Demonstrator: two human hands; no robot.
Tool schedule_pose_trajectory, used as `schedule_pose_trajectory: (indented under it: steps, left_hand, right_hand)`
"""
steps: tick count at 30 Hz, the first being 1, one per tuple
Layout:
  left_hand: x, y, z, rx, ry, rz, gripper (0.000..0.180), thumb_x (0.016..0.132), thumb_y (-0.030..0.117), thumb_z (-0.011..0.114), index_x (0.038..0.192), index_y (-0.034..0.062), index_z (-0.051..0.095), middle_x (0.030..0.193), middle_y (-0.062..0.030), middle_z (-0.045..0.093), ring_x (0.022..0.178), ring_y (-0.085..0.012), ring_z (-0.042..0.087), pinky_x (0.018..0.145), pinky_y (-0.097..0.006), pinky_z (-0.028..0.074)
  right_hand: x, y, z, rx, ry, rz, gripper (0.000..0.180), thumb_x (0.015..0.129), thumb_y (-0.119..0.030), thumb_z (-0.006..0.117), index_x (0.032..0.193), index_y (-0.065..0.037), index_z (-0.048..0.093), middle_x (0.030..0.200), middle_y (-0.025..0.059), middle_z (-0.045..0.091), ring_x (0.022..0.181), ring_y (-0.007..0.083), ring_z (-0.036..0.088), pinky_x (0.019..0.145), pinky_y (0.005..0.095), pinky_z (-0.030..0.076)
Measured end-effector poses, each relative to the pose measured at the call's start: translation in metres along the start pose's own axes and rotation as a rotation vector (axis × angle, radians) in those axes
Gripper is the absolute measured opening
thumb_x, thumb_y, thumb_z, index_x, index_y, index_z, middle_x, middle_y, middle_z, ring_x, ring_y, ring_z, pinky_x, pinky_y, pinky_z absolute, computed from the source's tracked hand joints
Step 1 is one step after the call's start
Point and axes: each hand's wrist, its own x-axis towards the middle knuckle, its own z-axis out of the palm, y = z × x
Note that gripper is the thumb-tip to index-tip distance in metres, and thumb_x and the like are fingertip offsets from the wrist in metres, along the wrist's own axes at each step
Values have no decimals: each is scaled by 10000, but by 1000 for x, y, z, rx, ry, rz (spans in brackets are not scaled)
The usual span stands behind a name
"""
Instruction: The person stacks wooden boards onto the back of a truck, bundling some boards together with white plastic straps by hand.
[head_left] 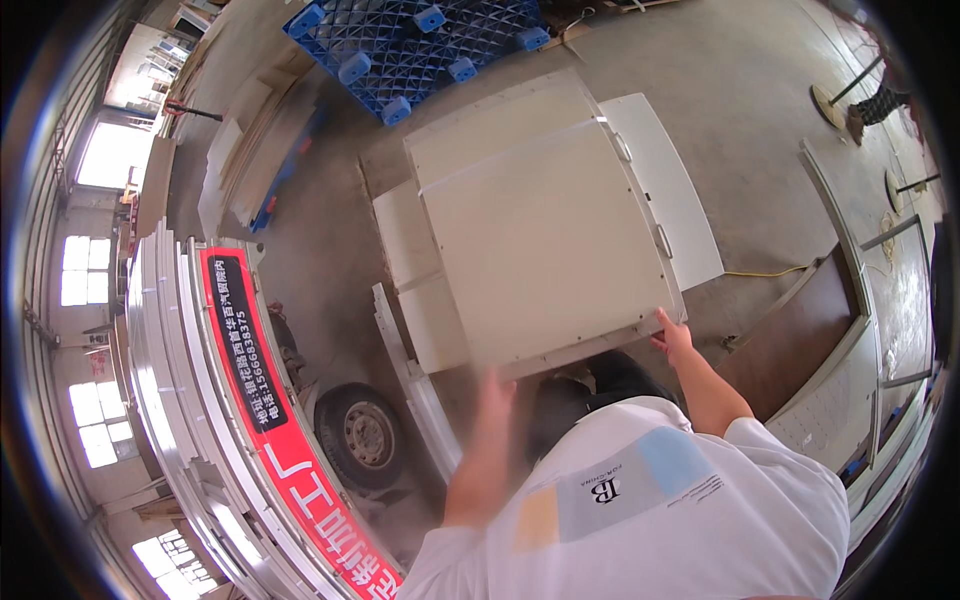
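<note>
In front of me stands a large cream box-shaped cabinet (540,220), its flat face turned up, with small dark holes along its edges and metal handles on its right side. My right hand (675,338) grips its near right corner, with a finger over the top edge and others below. My left hand (495,388) is at the near left corner, smeared by motion, so its fingers do not show clearly. Pale panels (672,190) stick out beyond the cabinet's right side, and more light panels (405,235) lie along its left.
A blue plastic pallet (410,45) lies beyond the cabinet. On the left stands a vehicle with a red banner (285,440), a wheel (365,440) and long pale profiles. A brown board (800,335) and metal frames are at right. A yellow cord (765,273) crosses the floor.
</note>
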Motion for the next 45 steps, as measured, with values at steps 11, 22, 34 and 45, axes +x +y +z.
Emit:
schedule_pose_trajectory:
  steps: [11,22,34,45]
  left_hand:
    - [-17,77,21,663,-392,126,276,1007,286,634,1075,23,681,979,-88,737,890,-136,702,706,-257,529]
    - [211,243,-32,562,367,476,569,958,489,657,1119,-56,663,1092,-163,691,943,-290,637,848,-436,494]
    - [35,342,89,542,268,1712,247,879,15,643,1122,48,673,982,-125,671,894,-282,669,803,-424,522]
    - [-64,268,157,1012,-306,1722,249,840,-15,681,1066,60,755,910,-98,674,820,-265,643,730,-384,516]
  right_hand:
    - [36,-23,18,-385,76,-68,560,930,-490,714,1112,36,648,939,125,698,720,193,706,537,316,562]
    - [-41,-16,65,-841,-265,-116,413,969,-371,660,1179,-15,672,950,101,726,775,188,708,666,337,556]
    - [-158,-118,258,-849,-302,-882,301,894,-213,706,1175,-107,695,1117,75,740,968,279,694,863,388,554]
    - [-79,-195,247,-1453,49,-1445,141,880,-160,609,998,-184,683,1011,-2,720,924,194,655,819,371,480]
